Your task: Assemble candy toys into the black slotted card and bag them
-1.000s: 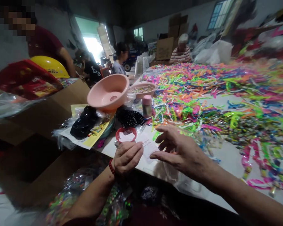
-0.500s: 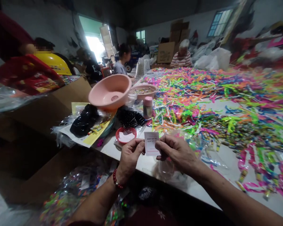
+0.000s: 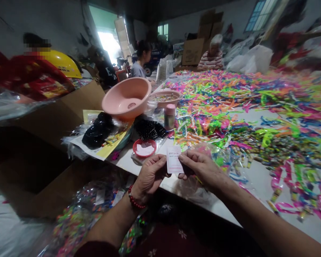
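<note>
A small white printed paper slip (image 3: 173, 161) is held up between my two hands over the table's front edge. My left hand (image 3: 151, 174), with a red bead bracelet at the wrist, pinches its left edge between thumb and fingers. On the other side, my right hand (image 3: 202, 167) has its thumb and fingers closed on the right edge. Just behind them a red bowl (image 3: 144, 148) holds white paper pieces. Crumpled clear plastic bags (image 3: 216, 151) lie behind and beside my right hand.
Colourful plastic strips (image 3: 219, 96) heap across the white table (image 3: 246, 116). A pink basin (image 3: 127, 98), a smaller basin (image 3: 166, 97) and a pink-capped jar (image 3: 169, 117) stand beyond my hands. An open cardboard box (image 3: 77, 101) is at left. Several people (image 3: 140, 60) sit farther back.
The paper slip has tilted a little and shifted slightly right, still in both hands. My view has shifted slightly, and a person in dark red at far left has mostly left the picture.
</note>
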`<state>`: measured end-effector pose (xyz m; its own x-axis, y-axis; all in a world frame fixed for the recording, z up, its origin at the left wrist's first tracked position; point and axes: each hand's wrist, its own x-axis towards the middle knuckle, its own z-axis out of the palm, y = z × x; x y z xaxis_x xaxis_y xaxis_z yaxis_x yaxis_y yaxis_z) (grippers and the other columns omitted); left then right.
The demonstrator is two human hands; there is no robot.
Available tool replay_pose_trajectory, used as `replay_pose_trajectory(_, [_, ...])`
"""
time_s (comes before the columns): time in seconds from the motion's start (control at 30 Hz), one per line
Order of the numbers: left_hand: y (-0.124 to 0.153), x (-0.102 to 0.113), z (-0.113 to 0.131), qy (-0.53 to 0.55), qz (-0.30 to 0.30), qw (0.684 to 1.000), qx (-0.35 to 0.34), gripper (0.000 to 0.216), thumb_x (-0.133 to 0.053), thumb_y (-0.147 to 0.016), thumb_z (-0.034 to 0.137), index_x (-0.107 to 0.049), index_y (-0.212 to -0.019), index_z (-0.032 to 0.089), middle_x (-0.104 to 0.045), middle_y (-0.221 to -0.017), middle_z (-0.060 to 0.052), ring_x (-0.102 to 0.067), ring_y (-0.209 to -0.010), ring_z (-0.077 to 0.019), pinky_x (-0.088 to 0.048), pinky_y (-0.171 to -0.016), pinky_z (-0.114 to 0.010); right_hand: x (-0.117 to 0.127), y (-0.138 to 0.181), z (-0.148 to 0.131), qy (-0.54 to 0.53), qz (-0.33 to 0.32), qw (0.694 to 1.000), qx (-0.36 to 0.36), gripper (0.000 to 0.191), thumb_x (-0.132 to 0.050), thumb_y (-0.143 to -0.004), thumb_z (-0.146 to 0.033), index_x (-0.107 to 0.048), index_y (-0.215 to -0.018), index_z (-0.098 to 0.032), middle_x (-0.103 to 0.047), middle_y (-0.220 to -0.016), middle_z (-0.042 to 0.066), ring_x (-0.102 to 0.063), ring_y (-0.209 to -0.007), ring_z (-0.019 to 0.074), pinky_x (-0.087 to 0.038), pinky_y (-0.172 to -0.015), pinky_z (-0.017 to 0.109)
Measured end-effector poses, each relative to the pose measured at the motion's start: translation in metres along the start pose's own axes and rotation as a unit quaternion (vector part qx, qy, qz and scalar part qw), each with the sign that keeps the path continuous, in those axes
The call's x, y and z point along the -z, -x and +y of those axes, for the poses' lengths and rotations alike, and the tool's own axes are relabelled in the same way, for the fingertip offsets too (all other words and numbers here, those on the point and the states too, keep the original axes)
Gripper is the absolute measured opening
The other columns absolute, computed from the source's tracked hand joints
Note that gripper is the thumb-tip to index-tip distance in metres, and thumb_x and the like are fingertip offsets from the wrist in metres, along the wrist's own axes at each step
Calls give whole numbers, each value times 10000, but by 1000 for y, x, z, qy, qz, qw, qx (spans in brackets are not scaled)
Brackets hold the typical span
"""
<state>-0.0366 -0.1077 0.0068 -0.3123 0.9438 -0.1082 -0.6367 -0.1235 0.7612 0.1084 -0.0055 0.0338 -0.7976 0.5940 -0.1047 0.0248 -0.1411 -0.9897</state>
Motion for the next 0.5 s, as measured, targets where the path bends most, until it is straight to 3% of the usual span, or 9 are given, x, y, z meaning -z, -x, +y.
replay_pose_trajectory(0.27, [6, -5, -5, -20, -26, 999, -36, 267, -848, -727, 309, -713, -878, 134, -677, -749, -14, -579, -603, -77, -452, -572, -187, -2, 1, 1, -2, 19, 1000, 7, 443, -708, -808, -599, -588, -815, -173, -633, -636, -4, -583, -507, 104, -423, -480, 210])
replay_pose_trajectory(0.4, [13, -3, -16, -49, -12, 992, -113, 322, -865, -703, 270, -695, -951, 156, -724, -886, -25, -648, -749, -108, -509, -717, -222, 0, -2, 5, 2, 26, 1000, 16, 448, -694, -808, -611, -574, -816, -180, -633, -628, -6, -588, -497, 113, -421, -468, 217])
replay_pose_trajectory(0.5, [18, -1, -25, -95, -14, 988, -120, 351, -866, -706, 277, -676, -980, 170, -743, -907, -30, -691, -817, -150, -531, -829, -290, -1, -2, 4, 5, 26, 999, 31, 444, -679, -815, -613, -551, -785, -189, -609, -589, -20, -570, -479, 109, -427, -474, 222])
